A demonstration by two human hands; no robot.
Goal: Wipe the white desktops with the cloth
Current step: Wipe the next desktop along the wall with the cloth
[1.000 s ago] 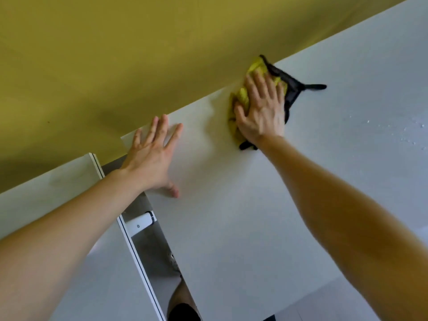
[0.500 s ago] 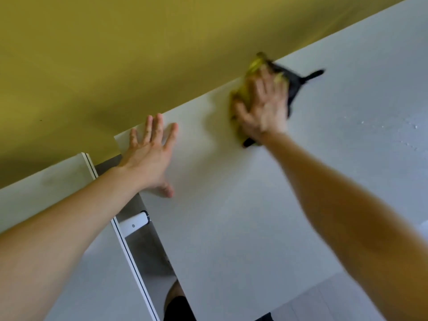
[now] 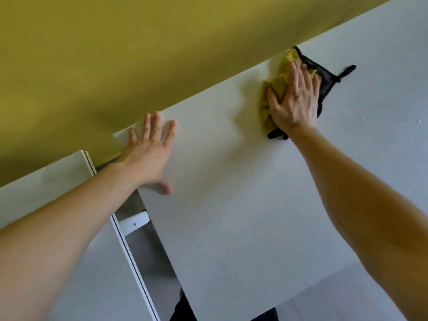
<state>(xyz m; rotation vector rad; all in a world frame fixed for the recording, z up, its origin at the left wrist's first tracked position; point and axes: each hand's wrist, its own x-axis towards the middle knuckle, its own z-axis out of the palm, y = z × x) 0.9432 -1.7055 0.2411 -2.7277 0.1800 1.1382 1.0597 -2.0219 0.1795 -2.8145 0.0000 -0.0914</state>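
Cloth (image 3: 278,85), a crumpled yellow rag with a black mesh backing and a black loop, has slid a little along the foot of the olive-yellow wall (image 3: 139,54) over the last second. The right hand (image 3: 295,100) has gone with it, while the left hand (image 3: 150,151) has stayed planted. The stroke is working the strip of the white desktop surface (image 3: 231,216) nearest that wall. I judge the wiping to be mid-course, with the small droplets (image 3: 418,121) farther along the wall not yet reached. The right grip is flat, fingers straight and close together, pressing down and pinching nothing. The cloth lies under palm and fingers, yellow folds showing beside the thumb, black mesh beyond the fingertips, and its far corner reaches the wall. The left grip is spread flat on the surface near the wall.
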